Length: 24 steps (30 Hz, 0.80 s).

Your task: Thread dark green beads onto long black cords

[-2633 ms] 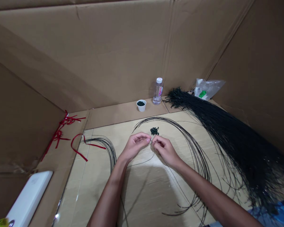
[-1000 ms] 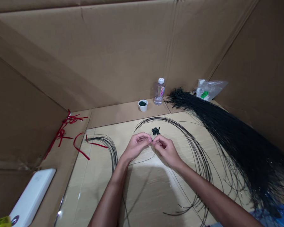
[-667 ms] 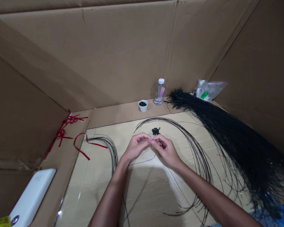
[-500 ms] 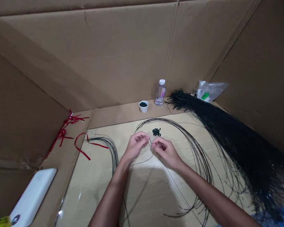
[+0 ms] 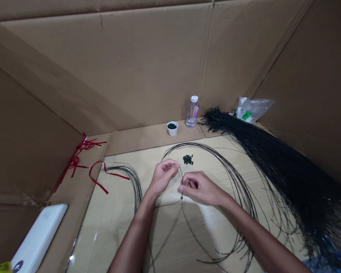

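My left hand [image 5: 163,177] pinches a thin black cord [image 5: 182,216] at its fingertips, and the cord drops from there in a long loop. My right hand [image 5: 198,188] sits lower and to the right, its curled fingertips at the same cord. Just below them, a tiny dark bead [image 5: 182,197] sits on the cord. A small heap of dark green beads [image 5: 188,159] lies on the pale board [image 5: 110,242] just beyond my hands, touching neither.
A thick bundle of black cords [image 5: 275,170] spreads across the right side. Further cords arc around my hands. A white cup of beads [image 5: 172,131] and a water bottle [image 5: 192,113] stand at the back. Red ribbon [image 5: 95,178] lies left. Cardboard walls [image 5: 147,68] surround the board.
My right hand has moved down and right, away from my left hand, along the cord. Their fingertips no longer meet, and a small bead now shows on the cord below my right fingers.
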Motion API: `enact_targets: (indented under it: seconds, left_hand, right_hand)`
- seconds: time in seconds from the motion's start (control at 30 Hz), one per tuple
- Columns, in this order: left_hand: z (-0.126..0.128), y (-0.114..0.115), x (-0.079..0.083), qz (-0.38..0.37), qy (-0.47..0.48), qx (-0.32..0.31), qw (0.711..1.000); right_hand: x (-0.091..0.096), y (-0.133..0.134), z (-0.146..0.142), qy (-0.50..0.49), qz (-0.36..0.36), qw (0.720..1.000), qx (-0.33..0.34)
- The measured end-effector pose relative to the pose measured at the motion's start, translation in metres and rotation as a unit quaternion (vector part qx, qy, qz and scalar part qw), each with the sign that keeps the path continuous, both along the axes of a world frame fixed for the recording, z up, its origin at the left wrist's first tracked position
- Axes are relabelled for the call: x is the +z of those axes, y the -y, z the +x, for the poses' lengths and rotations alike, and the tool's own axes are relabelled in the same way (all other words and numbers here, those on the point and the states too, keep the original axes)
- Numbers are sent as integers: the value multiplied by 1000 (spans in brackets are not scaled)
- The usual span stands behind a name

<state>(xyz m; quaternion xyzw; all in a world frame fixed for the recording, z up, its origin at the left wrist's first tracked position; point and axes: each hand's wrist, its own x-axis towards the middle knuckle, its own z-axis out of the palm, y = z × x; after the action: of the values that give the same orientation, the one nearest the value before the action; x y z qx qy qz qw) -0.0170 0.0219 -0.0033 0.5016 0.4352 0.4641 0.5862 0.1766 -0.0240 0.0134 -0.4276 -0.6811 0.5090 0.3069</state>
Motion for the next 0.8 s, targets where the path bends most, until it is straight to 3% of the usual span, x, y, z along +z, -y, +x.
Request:
enact_targets:
  seconds: [0.1,0.27,0.4,0.57,0.8]
  left_hand:
    - [2,2,2,8,-25,-37,999]
    - [6,-1,-1,4,-32,-47,998]
    - [15,-8,-7,35,-98,15,994]
    - [33,-10,-7,82,-287,91,950]
    - [40,-8,-3,103,-355,94,924]
  right_hand:
    - [-9,-4,-5,-70,11,993,-94]
    - [-22,-7,-14,-149,-38,979,-134]
    - [-24,-7,-16,-185,-71,964,-178]
    - [-26,-8,-19,-232,-94,944,-213]
    - [-30,-10,-19,-231,-90,945,-214]
